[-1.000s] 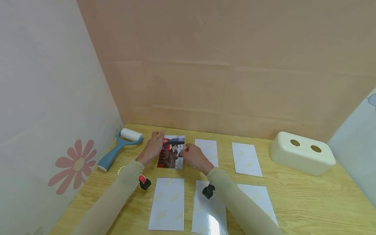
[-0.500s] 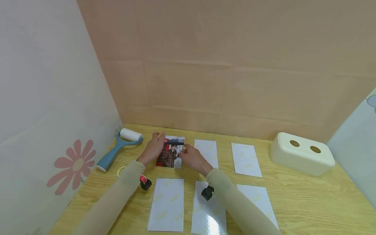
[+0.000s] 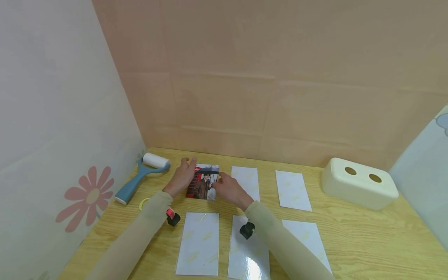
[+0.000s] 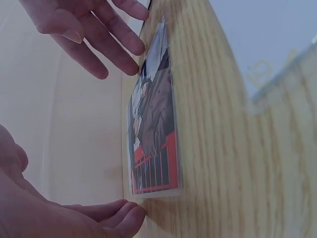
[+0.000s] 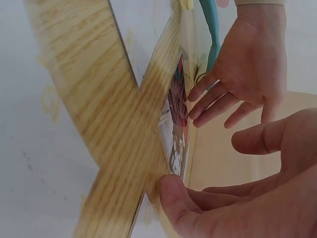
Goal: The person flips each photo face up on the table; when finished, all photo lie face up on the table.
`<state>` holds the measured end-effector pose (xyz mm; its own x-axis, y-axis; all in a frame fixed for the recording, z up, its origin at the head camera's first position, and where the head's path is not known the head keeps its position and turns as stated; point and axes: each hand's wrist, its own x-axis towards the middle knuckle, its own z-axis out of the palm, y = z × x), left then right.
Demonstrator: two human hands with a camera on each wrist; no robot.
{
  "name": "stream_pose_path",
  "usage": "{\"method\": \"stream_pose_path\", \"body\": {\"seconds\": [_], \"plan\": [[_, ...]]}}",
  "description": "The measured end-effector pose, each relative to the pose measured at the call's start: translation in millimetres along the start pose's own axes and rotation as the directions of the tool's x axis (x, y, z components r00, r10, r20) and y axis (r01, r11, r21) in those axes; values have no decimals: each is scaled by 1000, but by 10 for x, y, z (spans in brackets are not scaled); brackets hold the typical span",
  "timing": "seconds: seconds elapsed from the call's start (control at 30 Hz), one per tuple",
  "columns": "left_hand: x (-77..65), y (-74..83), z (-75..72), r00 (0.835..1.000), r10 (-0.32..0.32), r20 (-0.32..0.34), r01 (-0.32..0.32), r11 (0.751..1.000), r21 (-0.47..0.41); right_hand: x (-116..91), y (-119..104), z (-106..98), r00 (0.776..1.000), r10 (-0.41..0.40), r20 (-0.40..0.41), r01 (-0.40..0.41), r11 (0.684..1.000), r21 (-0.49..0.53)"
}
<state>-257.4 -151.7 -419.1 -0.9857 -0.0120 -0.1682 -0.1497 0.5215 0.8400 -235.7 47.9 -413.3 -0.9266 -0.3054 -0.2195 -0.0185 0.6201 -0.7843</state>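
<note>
Both hands (image 3: 181, 177) (image 3: 231, 189) relaxed, unclenched; photo card (image 3: 202, 187) between them on the wooden table (image 3: 360, 241)

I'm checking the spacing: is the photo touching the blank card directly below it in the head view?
Apart. The head view shows a strip of table between the near edge of the photo and the far edge of the card.

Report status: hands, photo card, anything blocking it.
Left hand at left edge, right hand at right, neither gripping. Photo card between them, picture up, on table. Nothing seen in its way; lint roller apart, left.
</note>
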Motion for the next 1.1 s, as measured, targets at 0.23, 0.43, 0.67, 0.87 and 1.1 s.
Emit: {"method": "stream_pose_path", "body": {"seconds": [0.23,0.43,0.67,0.87,1.1], "plan": [[-28,14,-8,1000,13,3,-13,1000,-1,-25,0,-6,1000,-4,-5,4,1000,-2],[-51,49,1,999,33,-11,-33,999,-22,-29,11,-30,998,-8,-63,8,1000,1],[-49,79,16,997,68,-33,-69,997,-33,-48,9,-74,989,-43,-144,53,997,61],[-33,130,71,994,97,-56,-99,994,-46,-48,16,-97,981,-61,-186,79,993,86],[-50,182,122,992,107,-72,-111,992,-61,-99,-9,-140,953,-109,-283,150,980,130]]}}
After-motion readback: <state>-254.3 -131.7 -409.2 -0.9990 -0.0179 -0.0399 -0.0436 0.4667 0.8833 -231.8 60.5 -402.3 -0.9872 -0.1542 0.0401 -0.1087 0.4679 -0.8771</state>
